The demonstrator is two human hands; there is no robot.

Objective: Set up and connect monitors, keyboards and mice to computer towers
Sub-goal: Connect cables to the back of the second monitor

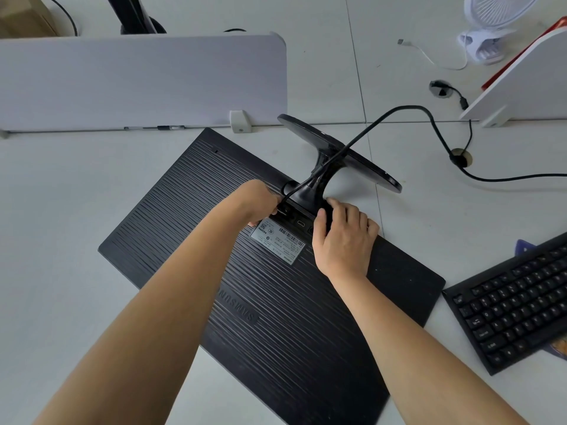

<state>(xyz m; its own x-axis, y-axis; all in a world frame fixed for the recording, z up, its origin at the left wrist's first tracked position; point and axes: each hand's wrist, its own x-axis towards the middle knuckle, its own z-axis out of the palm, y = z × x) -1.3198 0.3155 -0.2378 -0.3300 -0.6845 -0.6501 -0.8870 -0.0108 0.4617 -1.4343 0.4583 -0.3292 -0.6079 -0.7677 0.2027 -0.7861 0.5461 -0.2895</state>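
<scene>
A black monitor (171,228) lies face down on the white desk, its ribbed back up and its round stand (340,151) sticking out toward the divider. A black cable (399,111) runs from a desk grommet (460,157) over the stand neck down to the port row. My left hand (260,200) pinches the cable's plug at the ports left of the stand neck. My right hand (340,234) grips the base of the stand neck on its right side, thumb beside an empty port (300,223). The plug itself is mostly hidden by my fingers.
A black keyboard (515,305) lies at the right. A white divider panel (138,81) stands behind the monitor, another one (527,84) at the right. A small white fan (491,29) and a white USB cable (429,56) lie on the far desk. A second cable (521,178) trails right.
</scene>
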